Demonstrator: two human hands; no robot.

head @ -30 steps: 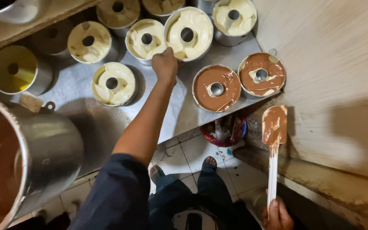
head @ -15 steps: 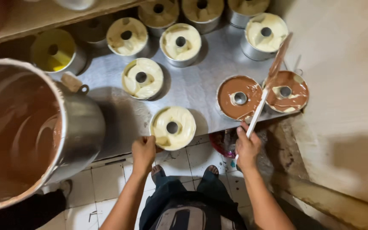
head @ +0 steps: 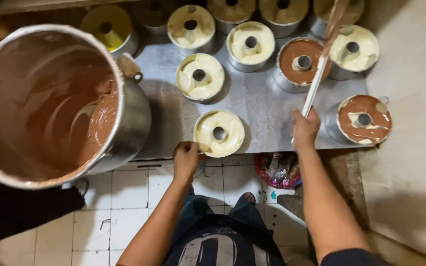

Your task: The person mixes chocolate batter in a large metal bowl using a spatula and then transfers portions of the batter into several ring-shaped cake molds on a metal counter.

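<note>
My left hand point(head: 186, 157) grips the near rim of a ring cake tin point(head: 220, 133) filled with pale batter, at the front edge of the metal worktop point(head: 262, 108). My right hand point(head: 305, 129) holds a white-handled spatula point(head: 319, 74), its chocolate-smeared blade raised over a tin of chocolate batter point(head: 299, 61). Another tin with chocolate over pale batter point(head: 365, 119) stands just right of that hand.
A large steel pot point(head: 50, 106) coated with chocolate batter fills the left, with a dark sleeve point(head: 20, 209) under it. Several more pale-batter tins point(head: 200, 76) stand on the worktop. A red bag point(head: 278, 170) lies on the tiled floor. A wall point(head: 415, 148) rises on the right.
My left hand has taken hold of the nearest pale tin's rim. My right hand has lifted the spatula up over the worktop. The big pot has come closer in view.
</note>
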